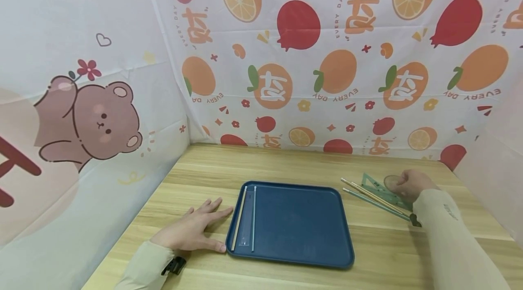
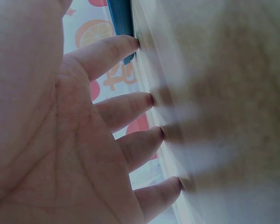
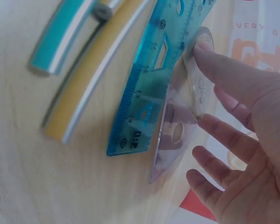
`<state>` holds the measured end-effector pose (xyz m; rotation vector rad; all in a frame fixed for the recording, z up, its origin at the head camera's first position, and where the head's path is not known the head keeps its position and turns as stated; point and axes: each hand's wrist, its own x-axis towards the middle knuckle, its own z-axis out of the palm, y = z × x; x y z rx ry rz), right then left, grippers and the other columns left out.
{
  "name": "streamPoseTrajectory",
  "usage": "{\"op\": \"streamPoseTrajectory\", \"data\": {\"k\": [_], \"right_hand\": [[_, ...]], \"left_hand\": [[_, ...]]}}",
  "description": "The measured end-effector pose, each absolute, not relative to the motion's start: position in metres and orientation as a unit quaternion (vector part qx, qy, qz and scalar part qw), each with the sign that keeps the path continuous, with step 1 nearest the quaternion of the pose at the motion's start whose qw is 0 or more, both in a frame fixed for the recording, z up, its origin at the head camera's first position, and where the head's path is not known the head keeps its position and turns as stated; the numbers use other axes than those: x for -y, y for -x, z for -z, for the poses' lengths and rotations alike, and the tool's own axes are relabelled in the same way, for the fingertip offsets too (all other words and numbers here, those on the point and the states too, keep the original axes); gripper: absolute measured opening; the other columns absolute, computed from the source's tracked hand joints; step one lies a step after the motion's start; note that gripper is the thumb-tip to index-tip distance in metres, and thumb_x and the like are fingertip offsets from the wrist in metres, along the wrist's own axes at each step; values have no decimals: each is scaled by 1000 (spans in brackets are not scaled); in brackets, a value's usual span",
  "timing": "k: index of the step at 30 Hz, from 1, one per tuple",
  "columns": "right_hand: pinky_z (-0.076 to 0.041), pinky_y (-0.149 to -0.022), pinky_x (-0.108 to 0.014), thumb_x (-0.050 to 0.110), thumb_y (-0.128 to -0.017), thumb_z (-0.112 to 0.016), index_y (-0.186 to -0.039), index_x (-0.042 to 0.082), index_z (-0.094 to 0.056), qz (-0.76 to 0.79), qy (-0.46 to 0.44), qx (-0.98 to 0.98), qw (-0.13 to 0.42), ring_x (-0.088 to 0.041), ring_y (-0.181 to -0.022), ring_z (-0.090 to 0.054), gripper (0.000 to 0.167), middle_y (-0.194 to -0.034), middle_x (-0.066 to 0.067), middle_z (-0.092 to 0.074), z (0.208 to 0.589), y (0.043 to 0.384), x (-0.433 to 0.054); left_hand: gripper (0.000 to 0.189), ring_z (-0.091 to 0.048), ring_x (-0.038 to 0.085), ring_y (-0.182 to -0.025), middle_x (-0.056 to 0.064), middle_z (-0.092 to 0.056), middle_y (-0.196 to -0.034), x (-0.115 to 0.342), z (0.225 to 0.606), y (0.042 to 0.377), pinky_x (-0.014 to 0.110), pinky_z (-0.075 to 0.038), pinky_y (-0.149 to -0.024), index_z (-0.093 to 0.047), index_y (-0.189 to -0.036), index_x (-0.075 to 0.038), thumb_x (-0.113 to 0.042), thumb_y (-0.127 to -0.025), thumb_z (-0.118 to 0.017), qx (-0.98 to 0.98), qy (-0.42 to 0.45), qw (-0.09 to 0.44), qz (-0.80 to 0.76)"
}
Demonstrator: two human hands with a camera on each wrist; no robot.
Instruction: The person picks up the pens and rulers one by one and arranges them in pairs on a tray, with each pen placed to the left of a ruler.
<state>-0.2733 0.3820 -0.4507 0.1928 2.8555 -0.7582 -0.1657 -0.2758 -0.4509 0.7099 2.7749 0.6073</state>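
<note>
My right hand (image 1: 413, 186) pinches a clear, rounded protractor (image 3: 201, 77) between thumb and fingers, above the right part of the table. Beneath it lie a blue-green set square (image 3: 142, 98) and a clear set square (image 3: 170, 133). Beside these, yellow pencils (image 1: 373, 195) and a teal pencil (image 1: 377, 206) lie slanted on the wood. My left hand (image 1: 192, 228) is spread at the left side of a dark blue tray (image 1: 302, 224), its fingertips down on the table. Inside the tray a yellow pencil (image 1: 239, 217), a clear ruler (image 1: 245, 231) and a teal pencil (image 1: 254, 217) lie lengthwise along the left side.
The wooden table (image 1: 282, 163) backs onto a fruit-print cloth (image 1: 327, 117). A white cloth with a printed bear (image 1: 102, 122) hangs at the left, and a pale cloth (image 1: 490, 158) borders the right side.
</note>
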Motion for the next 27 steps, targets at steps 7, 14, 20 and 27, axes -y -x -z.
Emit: {"op": "streamPoseTrajectory", "data": {"k": [7,14,20,27], "right_hand": [[-54,-69,-34,25,-91,-85,-114,-4,-58,292,-50,-953,71,-28,-89,-61,46,-102,-17,-67,455,279,-387],[-55,-65,-36,16,-87,-84,-121,-7,-54,315,-43,-947,56,-27,-82,-61,50,-104,-22,-62,459,283,-386],[-55,-68,-35,12,-90,-82,-132,-8,-50,328,-45,-942,52,-29,-87,-60,56,-115,-29,-57,460,282,-384],[-56,-73,-35,11,-94,-76,-148,-7,-42,351,-48,-934,40,-40,-107,-58,65,-145,-44,-42,458,271,-383]], "left_hand": [[103,-21,59,-160,28,-28,-174,277,453,167,89,-18,-116,-50,-162,-20,-71,-79,-83,-943,-241,104,-206],[104,-22,60,-160,28,-29,-174,277,453,167,89,-19,-115,-50,-162,-20,-72,-79,-82,-943,-244,101,-202],[103,-23,62,-158,29,-29,-173,276,454,167,90,-19,-114,-50,-162,-19,-69,-79,-84,-943,-248,98,-198],[102,-23,62,-158,29,-29,-174,277,455,167,90,-20,-113,-50,-162,-19,-68,-79,-85,-943,-250,97,-197]]}}
